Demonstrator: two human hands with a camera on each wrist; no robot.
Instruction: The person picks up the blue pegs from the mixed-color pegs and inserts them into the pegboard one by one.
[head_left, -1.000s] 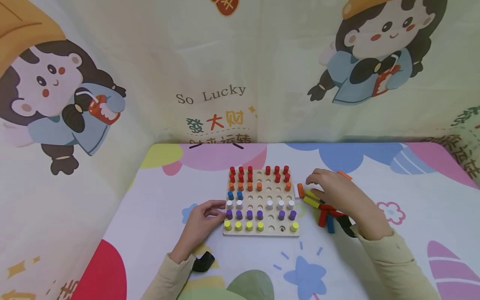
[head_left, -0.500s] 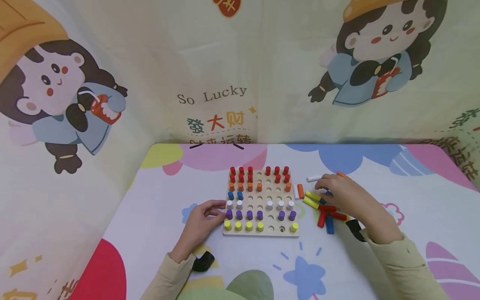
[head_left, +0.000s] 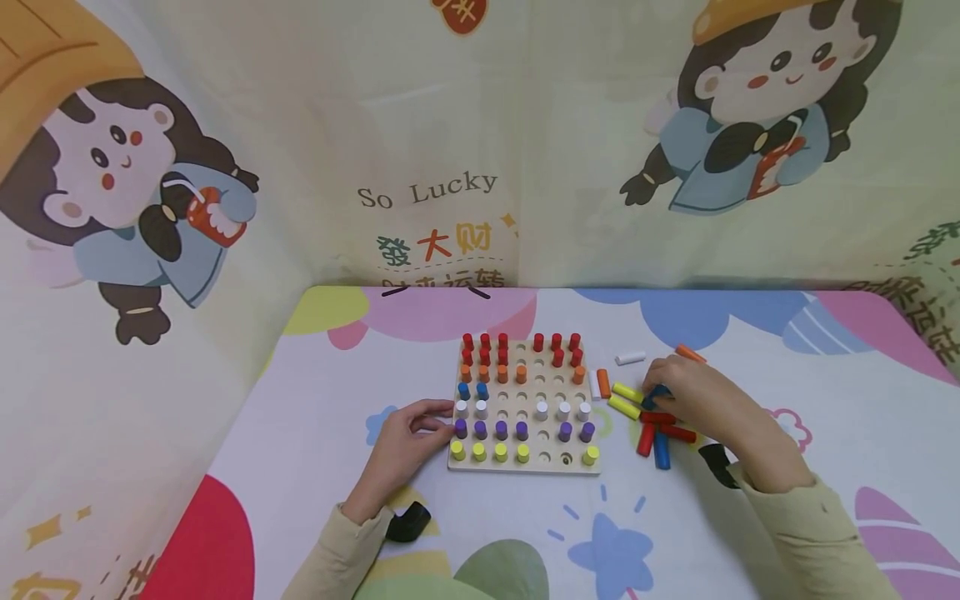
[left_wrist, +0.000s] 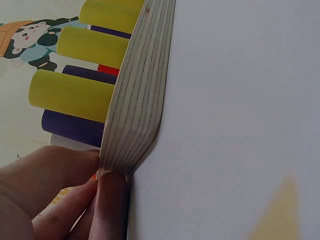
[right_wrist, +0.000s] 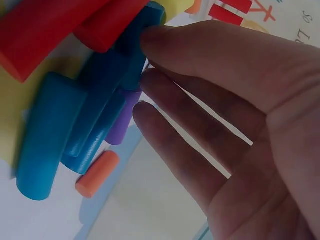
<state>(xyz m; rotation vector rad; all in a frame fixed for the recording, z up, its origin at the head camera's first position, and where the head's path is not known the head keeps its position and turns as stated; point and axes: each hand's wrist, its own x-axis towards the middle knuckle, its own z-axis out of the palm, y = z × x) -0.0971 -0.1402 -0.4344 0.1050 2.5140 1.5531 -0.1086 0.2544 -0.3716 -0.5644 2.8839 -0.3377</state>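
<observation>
A wooden pegboard with rows of coloured pegs lies on the table. My left hand holds its left edge, thumb and fingers at the board's corner in the left wrist view. To the right, my right hand is over a loose pile of pegs. Its thumb and fingertips pinch a dark blue peg, with more blue pegs and red pegs close by. The other fingers extend past the pile. In the head view, that blue peg shows partly under the fingers.
Around the pile lie yellow pegs, a white peg and orange pegs. Another orange peg lies beyond the right hand. A patterned cloth covers the table, and a printed curtain hangs behind.
My right hand has moved right and closer over the blue pegs, uncovering a white peg and yellow pegs. My left hand stays at the board's edge.
</observation>
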